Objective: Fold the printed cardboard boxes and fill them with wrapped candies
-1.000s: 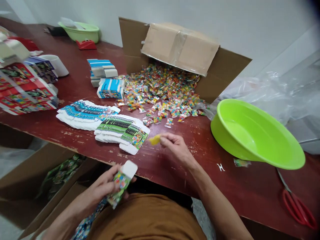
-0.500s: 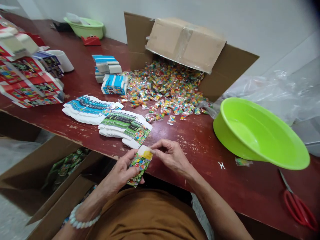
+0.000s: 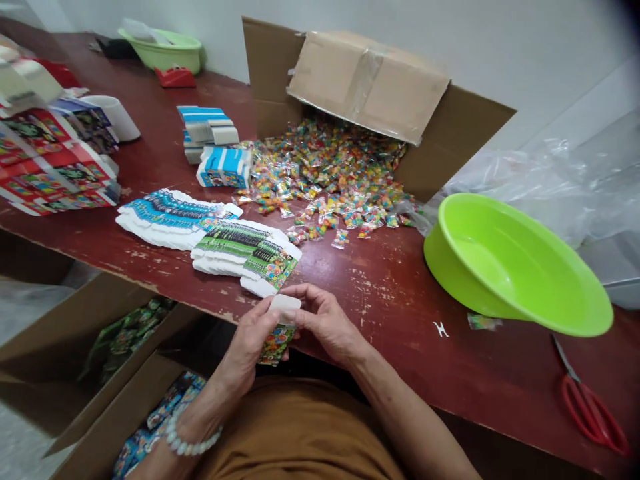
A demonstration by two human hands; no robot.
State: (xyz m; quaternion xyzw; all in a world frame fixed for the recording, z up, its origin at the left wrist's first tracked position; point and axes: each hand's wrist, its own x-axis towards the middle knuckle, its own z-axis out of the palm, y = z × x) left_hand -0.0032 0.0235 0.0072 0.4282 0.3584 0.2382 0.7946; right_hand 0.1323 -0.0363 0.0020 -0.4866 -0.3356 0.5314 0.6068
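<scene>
A small green printed candy box point(image 3: 275, 345) is held over the table's front edge, its white end flap pointing up. My left hand point(image 3: 251, 340) is closed around its left side, the thumb near the top. My right hand point(image 3: 325, 319) grips the same box at its upper right, thumb and fingers at the flap. Just beyond my hands lies a fanned row of flat green boxes point(image 3: 240, 247). A similar row of blue boxes point(image 3: 170, 217) overlaps it on the left. Whether anything is inside the held box is hidden.
Wrapped candies point(image 3: 325, 173) spill from a tipped carton point(image 3: 370, 87). A lime basin point(image 3: 520, 267) and red-handled scissors point(image 3: 590, 407) are on the right. Red box bundles point(image 3: 55, 167) are stacked left. Open cartons below hold green packs point(image 3: 135, 333) and blue packs point(image 3: 155, 427).
The thumbs have moved onto the box's upper end. The yellow seen at its opening is now covered, and a white flap shows there. My right hand has moved slightly left and down.
</scene>
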